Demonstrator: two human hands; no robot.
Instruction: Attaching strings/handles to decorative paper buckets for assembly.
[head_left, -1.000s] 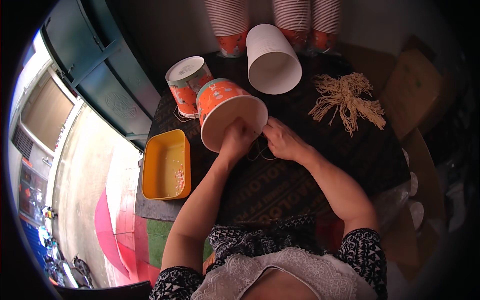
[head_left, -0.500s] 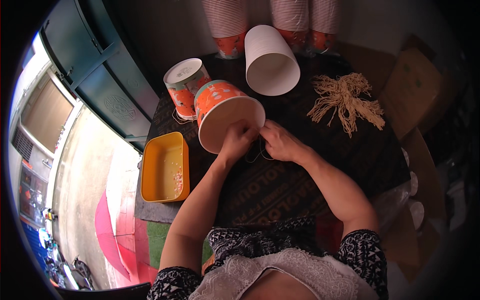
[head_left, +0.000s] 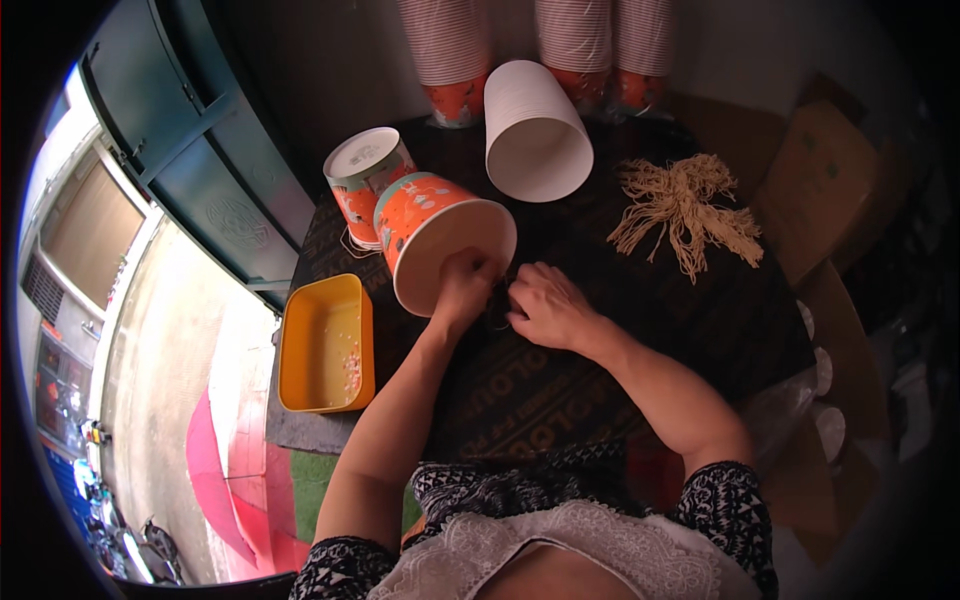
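Observation:
A large orange patterned paper tub (head_left: 418, 208) lies tipped with its white mouth toward me. My left hand (head_left: 468, 286) reaches into that mouth, its fingers curled near the right rim; their tips are hidden. Just outside the same rim is my right hand (head_left: 548, 308), fingers bent and closed, apart from the left. A thin string (head_left: 497, 322) shows faintly between the hands, by the right fingertips; what exactly they pinch is hard to see. Behind the tipped tub, a similar tub (head_left: 362, 190) stands upside down with string around its base.
A yellow tray (head_left: 325, 345) with small pale and reddish bits sits at the table's left edge. Beyond the hands lies a white nested tub stack (head_left: 540, 135). A bundle of beige strings (head_left: 690, 215) is at right. Wrapped tub stacks (head_left: 445, 60) line the back; cardboard (head_left: 815, 190) stands right.
My right hand has drawn slightly away from the rim, and its fingers are more curled. My left hand sits a little deeper in the tub's mouth. The whole view has shifted slightly.

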